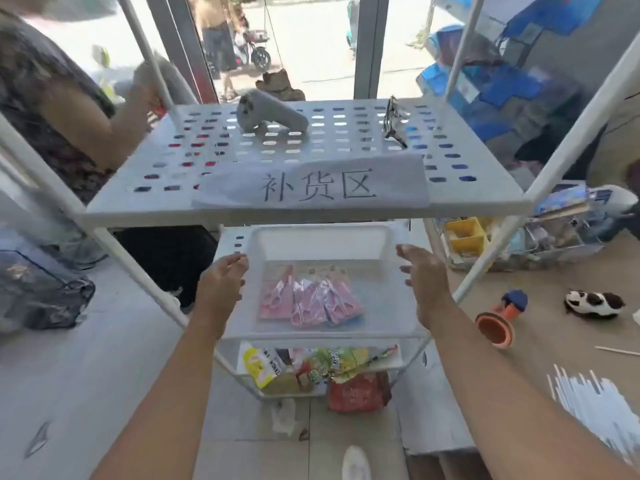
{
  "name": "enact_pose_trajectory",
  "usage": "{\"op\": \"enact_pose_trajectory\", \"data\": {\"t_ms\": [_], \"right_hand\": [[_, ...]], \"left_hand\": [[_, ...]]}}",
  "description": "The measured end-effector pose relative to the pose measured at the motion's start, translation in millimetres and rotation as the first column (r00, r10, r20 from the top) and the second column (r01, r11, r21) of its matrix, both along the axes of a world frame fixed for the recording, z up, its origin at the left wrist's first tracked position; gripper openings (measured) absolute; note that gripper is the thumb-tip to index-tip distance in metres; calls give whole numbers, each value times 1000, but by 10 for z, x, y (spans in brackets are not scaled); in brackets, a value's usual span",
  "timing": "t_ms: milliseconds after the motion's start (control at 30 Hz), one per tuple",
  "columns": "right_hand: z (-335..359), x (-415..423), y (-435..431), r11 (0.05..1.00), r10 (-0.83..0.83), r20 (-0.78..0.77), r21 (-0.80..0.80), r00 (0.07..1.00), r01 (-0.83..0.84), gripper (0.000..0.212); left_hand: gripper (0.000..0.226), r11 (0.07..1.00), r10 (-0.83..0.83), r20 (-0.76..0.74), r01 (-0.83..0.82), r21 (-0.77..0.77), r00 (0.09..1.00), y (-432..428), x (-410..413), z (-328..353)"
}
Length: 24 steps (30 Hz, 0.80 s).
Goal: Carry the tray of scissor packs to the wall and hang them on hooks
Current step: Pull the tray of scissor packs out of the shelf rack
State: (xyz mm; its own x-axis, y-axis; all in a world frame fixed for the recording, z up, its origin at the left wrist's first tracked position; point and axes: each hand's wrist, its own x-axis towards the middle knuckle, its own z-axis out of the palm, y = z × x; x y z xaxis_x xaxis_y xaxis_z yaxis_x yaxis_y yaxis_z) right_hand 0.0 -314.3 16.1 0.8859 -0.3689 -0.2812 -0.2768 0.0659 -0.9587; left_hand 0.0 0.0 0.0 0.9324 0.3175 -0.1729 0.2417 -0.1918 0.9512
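Observation:
A translucent white tray (322,237) sits on the middle level of a white rack, under the top shelf. Three pink scissor packs (308,301) lie flat and overlapping on its floor. My left hand (223,280) is at the tray's left rim and my right hand (420,275) at its right rim. Both have fingers spread and stretched toward the tray's sides; whether they touch the walls is unclear. Neither hand grips anything.
The perforated top shelf (138,199) bears a paper sign (313,187), a grey handheld device (270,116) and glasses (394,123). Snack bags (311,370) fill the lowest level. Another person (52,98) stands at left. Toys (498,320) and a wire basket (512,244) lie at right.

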Motion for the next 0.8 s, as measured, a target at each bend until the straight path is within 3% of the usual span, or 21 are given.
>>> {"op": "enact_pose_trajectory", "data": {"t_ms": [167, 500, 667, 800], "right_hand": [[-256, 302, -77, 998, -66, -51, 2, 997, 66, 28], [-704, 645, -189, 993, -108, -259, -68, 960, 94, 40], [-640, 693, -242, 995, -85, -288, 33, 954, 98, 28], [-582, 668, -300, 999, 11, -277, 37, 961, 0, 30]], "left_hand": [[25, 993, 89, -2, -88, 84, 996, 59, 255, -194], [40, 979, 59, -104, -37, 200, 993, 226, 660, -510], [41, 990, 31, -188, -5, 140, 982, 264, 733, -578], [46, 998, 47, -202, -36, 57, 978, 291, 751, -534]]}}
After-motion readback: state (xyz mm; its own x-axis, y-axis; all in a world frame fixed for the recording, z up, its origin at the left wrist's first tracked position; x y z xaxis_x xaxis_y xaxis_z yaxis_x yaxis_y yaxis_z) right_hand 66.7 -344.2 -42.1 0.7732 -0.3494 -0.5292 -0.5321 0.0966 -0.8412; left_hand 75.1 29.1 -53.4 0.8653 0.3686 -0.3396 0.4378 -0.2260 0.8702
